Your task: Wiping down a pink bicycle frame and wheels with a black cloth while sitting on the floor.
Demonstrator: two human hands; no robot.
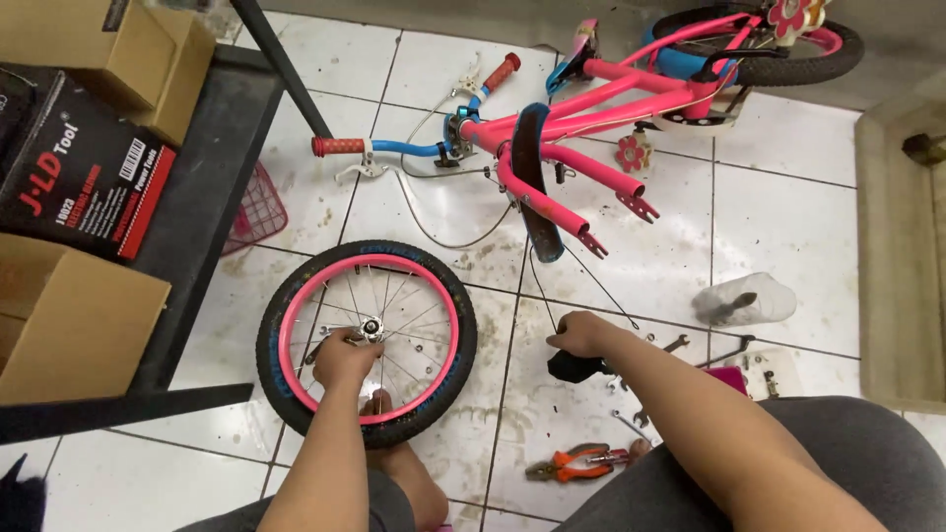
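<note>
Here the left hand (345, 357) closes on the hub (371, 328) of the pink-rimmed wheel (367, 340), lying flat on the near tiles. The right hand (581, 335) grips a black object (576, 368). Judging from this, steadying the wheel flat helps; pliers (572, 461) lie near.

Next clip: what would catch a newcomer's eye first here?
The pink child's bicycle lying upside down on the tiled floor at the top, its front fork bare. Below it, the detached pink-rimmed wheel lies flat, with the left hand at its hub. The right hand rests on a black object right of the wheel, and orange-handled pliers lie near the bottom edge.
</note>
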